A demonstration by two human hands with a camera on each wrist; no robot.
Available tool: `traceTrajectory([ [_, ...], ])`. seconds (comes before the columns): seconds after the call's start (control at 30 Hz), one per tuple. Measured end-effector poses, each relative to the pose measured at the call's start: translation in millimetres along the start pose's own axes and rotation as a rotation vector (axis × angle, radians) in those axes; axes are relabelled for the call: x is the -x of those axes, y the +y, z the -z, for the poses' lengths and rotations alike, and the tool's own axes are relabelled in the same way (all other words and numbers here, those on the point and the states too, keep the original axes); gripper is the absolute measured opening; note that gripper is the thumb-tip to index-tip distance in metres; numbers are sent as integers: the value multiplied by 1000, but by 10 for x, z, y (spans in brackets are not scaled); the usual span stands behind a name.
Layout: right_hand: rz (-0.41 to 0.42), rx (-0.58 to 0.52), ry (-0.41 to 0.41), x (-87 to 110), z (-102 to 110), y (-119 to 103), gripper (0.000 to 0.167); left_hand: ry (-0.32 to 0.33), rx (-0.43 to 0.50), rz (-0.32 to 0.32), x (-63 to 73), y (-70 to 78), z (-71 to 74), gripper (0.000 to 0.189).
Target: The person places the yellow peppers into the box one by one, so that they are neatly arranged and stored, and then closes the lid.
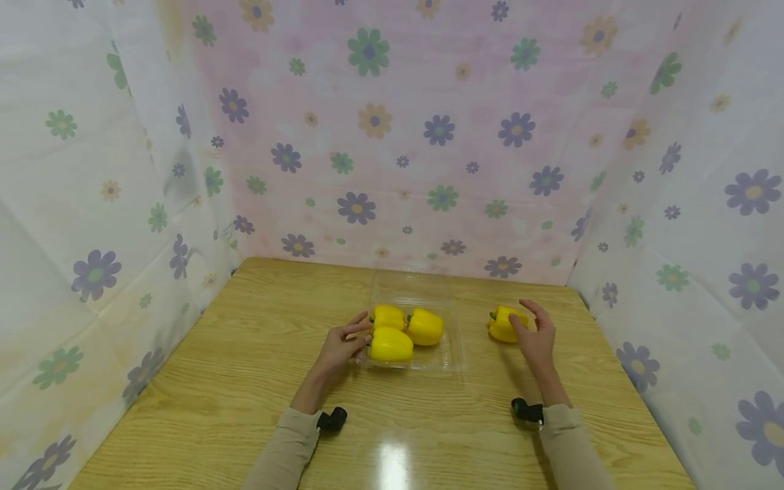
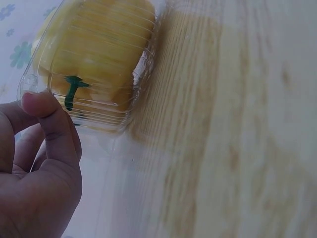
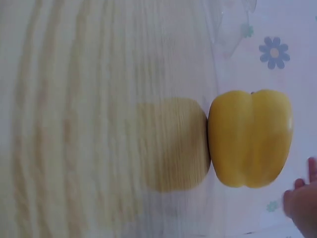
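A clear plastic clamshell container (image 1: 454, 340) stands on the table, its lid (image 1: 407, 286) tipped open toward the back. Inside lie three yellow bell peppers, one at the front (image 1: 392, 346), one behind it (image 1: 388, 316) and one to the right (image 1: 427, 327). My left hand (image 1: 337, 348) pinches the container's left edge between thumb and fingers, and the wall with a green pepper stem (image 2: 74, 91) behind it shows in the left wrist view. A fourth yellow bell pepper (image 1: 501, 324) rests on the table at right. Beside it my right hand (image 1: 537, 340) hovers, thumb and fingers spread apart; the right wrist view shows a gap.
The wooden table (image 1: 257, 395) is enclosed at the back and both sides by flower-patterned cloth (image 1: 398, 136). Black wrist cameras sit on the left (image 1: 333, 420) and right (image 1: 527, 411) forearms.
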State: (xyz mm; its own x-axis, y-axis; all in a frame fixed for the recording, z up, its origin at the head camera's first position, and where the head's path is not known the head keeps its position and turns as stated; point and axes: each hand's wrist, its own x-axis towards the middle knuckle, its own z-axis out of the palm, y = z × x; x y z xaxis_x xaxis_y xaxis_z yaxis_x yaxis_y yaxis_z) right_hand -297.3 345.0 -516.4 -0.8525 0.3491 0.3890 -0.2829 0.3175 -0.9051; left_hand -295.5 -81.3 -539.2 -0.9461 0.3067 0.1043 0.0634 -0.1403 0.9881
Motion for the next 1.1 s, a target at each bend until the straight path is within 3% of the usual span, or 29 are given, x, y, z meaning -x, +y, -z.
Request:
traceTrajectory([
  [0.1,-128,101,-107,-15,69,3,65,-4,9,-1,-1,-5,1,37],
  [0.2,-257,130,-238,-25,112,20,80,-8,13,-1,-4,-10,9,37],
  [0.4,-366,112,-388,-41,158,80,84,-8,1,-5,-4,-7,4,37],
  [0.63,-345,150,-437,-80,207,113,85,-15,21,-6,2,4,5,37],
  [0.87,-383,154,-415,-60,216,75,86,-15,27,-4,-3,-1,-2,38],
  [1.1,-355,190,-402,-51,235,73,86,4,5,-5,-16,-11,0,37],
])
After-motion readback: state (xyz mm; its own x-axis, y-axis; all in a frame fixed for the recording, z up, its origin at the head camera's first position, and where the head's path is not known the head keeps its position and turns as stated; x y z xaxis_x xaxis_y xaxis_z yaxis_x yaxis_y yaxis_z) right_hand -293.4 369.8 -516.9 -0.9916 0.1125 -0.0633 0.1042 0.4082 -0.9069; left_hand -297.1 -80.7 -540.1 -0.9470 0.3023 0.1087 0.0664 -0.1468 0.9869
